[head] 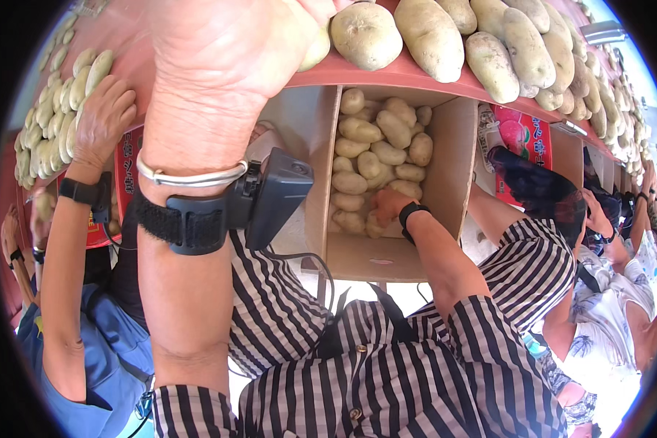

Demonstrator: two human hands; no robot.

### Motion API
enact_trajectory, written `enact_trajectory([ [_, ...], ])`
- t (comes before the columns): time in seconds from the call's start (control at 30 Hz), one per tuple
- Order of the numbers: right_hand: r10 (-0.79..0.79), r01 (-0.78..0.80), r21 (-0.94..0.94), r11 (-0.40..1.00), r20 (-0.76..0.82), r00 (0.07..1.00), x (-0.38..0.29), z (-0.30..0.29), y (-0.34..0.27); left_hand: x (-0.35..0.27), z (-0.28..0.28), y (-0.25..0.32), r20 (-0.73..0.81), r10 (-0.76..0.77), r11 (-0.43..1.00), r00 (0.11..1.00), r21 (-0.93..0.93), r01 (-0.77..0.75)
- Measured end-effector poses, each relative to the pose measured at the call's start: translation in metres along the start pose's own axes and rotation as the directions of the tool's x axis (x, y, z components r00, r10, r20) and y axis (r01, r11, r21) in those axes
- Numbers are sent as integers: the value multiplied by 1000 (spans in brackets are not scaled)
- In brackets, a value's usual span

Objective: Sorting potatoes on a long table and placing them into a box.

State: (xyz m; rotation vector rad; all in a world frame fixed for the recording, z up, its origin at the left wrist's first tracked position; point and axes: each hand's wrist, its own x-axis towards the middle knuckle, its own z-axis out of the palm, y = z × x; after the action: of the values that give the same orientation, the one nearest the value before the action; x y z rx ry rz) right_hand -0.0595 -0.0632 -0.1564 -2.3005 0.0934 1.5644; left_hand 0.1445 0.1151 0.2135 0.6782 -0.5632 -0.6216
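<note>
My left hand (pixel 235 44) is large and close to the camera, over the red tabletop (pixel 328 78). Its fingers run past the top edge of the picture. A potato (pixel 318 50) shows partly from behind it; whether I hold it is hidden. Just right lies a round potato (pixel 367 37), with a long potato (pixel 430 38) beside it. My right hand (pixel 391 205) reaches down into an open cardboard box (pixel 386 263) with many potatoes (pixel 369 164) inside. Its fingers touch a potato (pixel 374 225) near the box's front; their grip is blurred.
A black wrist-mounted device (pixel 279 197) with a cable juts from my left forearm. A co-worker's hand (pixel 105 117) rests by heaped potatoes (pixel 49 123) on the left. More potatoes (pixel 525 49) pile along the table at right. A red printed carton (pixel 525 137) stands right of the box, near another person (pixel 597 306).
</note>
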Motion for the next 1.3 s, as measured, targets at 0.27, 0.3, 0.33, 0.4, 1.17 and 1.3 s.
enact_trajectory([
  [0.27,-29,51,90,995,-232,972,-29,-21,-7,0,-2,1,3,15,1000,1000,-14,-15],
  [0.3,-25,52,99,994,-264,964,-31,-26,-6,0,-1,0,5,18,1000,1000,-14,-18],
  [0.33,-35,64,98,993,-269,962,-33,-31,-5,0,-1,0,5,20,1000,1000,-18,-20],
  [0.4,-52,80,83,993,-290,956,-34,-34,-6,1,-1,-1,9,25,999,1000,-24,-25],
  [1.17,58,-48,473,880,-6,998,-3,17,18,-1,-2,0,35,27,999,999,-25,-26],
  [1.3,88,-80,499,863,8,996,-1,16,17,2,-2,0,50,31,999,998,-35,-29],
])
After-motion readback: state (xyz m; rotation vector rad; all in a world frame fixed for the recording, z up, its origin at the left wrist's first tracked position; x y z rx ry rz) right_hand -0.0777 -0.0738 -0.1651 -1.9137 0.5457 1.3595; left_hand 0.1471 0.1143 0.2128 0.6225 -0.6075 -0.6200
